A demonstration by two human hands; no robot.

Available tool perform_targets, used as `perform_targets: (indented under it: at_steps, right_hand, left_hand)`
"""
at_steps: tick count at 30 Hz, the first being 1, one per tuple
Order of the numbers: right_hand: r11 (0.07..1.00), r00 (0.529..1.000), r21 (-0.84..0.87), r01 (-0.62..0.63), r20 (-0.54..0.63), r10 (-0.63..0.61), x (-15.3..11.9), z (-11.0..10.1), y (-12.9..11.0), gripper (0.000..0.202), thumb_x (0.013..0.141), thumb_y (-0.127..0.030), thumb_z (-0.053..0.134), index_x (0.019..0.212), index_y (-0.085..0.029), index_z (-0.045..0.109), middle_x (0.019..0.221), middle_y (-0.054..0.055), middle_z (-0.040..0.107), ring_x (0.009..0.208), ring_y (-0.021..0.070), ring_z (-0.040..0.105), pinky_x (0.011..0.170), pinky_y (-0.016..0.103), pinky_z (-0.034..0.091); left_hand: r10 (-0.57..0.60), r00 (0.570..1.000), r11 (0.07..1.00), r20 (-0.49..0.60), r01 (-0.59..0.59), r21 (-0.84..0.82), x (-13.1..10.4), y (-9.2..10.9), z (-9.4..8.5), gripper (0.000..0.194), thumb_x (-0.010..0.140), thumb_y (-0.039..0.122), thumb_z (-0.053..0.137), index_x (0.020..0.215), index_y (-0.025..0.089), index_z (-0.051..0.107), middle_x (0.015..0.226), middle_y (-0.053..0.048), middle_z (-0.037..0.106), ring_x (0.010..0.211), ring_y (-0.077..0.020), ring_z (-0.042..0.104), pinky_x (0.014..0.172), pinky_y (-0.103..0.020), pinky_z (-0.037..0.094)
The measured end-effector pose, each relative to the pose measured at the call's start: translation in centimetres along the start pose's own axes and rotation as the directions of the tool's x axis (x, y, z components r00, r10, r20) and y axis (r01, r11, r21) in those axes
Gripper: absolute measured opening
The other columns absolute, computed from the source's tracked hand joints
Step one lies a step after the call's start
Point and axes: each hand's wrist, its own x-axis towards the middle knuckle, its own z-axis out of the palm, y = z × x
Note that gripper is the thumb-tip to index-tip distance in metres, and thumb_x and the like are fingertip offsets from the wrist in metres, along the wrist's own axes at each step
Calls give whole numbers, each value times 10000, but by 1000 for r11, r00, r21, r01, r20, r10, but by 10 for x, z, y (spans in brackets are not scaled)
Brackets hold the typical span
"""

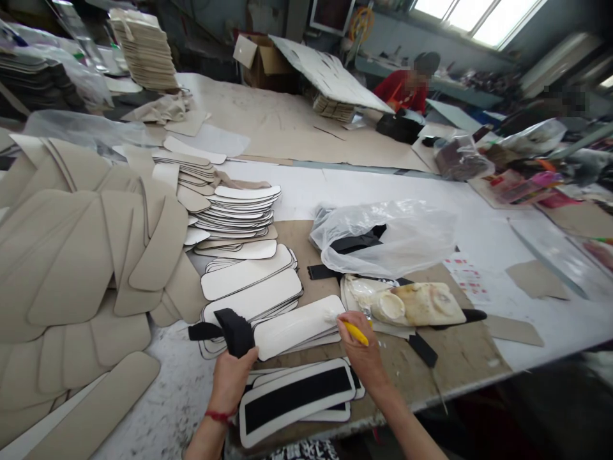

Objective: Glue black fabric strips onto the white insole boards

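Brush in right hand meets white panel, black strip in left

The white panel [299, 327] lies flat on other panels on the table [402, 348], between the two hands, its left end by the left hand's fingertips and its right end just beside the right hand. Its long axis runs left to right, the right end tilted farther from the person. The yellow-handled brush [355, 333] sits in the right hand [361, 348], whose grip is closed around the handle. Its pale bristles reach past the fingers toward the left and touch the panel near its right end; the handle slants down to the right.

The left hand [232, 374] has its grip clamped on the black strip [235, 333], thumb and fingers at its near end. The strip stands up bent from the hand, leaning away and to the left, with one flap pointing left over the neighbouring panels.

Nearer the person, a panel with a black inlay [297, 401] lies roughly parallel to the white one. Beyond the right hand are a stained container [416, 305] and a clear plastic bag [393, 239]. Beige panels [71, 255] heap up at far left.
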Motion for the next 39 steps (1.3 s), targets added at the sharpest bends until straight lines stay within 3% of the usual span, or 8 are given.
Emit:
perform_targets:
  at_steps: [8,14,18,24,27,32,36,39]
  right_hand:
    - [984,997,-156,81,26,-78,5,-20,7,139,851,-194,403,914,-197,527,917,73,521,894,190,514,833,366,430]
    - [929,971,-289,230,137,-198,-7,6,-8,148,834,-142,434,863,-180,574,884,86,560,894,198,520,786,337,456]
    - [955,958,-155,254,175,-227,-12,15,-20,164,842,-152,429,895,-192,579,887,73,571,880,173,535,761,293,470]
    - [976,982,-127,177,88,-166,-16,22,-27,175,834,-149,430,902,-196,585,912,86,560,909,201,519,798,348,453]
    - [982,969,121,144,184,-165,-28,39,-54,179,833,-140,425,900,-202,579,901,70,562,901,181,520,809,327,447]
    - [879,974,472,-77,222,-34,-41,56,-90,110,818,-218,488,823,-193,595,847,37,587,851,150,541,797,281,440]
    - [832,946,474,-289,275,172,-37,58,-75,165,791,-318,520,794,-170,592,783,31,591,744,151,552,700,269,453]
    - [898,971,374,-233,137,195,-34,49,-61,194,792,-346,508,767,-170,586,782,37,580,775,165,534,751,291,421]
  left_hand:
    - [-19,1000,1000,20,19,2,0,-3,0,264,578,397,591,472,163,529,452,1,497,487,-148,440,490,-273,360]
    - [-2,1000,1000,17,2,19,2,-6,-1,284,556,419,598,455,168,510,437,0,493,486,-157,443,504,-288,364]
    - [31,999,999,23,-32,30,3,-8,-2,315,551,441,598,429,163,510,421,-8,495,489,-166,450,511,-296,361]
    - [35,999,998,17,-34,-49,1,-10,-1,299,551,420,606,436,167,494,407,7,479,449,-140,417,468,-278,336]
    - [57,998,996,28,-55,-67,0,-11,-1,287,551,401,609,435,167,490,401,11,474,443,-131,411,462,-269,331]
    - [81,995,993,55,-76,-96,4,-18,0,286,542,412,614,466,152,524,415,2,499,437,-131,428,434,-258,328]
    - [76,996,990,55,-69,-123,9,-25,2,262,538,392,621,540,134,576,406,7,504,414,-131,435,412,-251,323]
    - [75,996,987,42,-68,-143,10,-29,1,234,542,359,621,547,128,588,395,6,511,405,-137,454,424,-257,349]
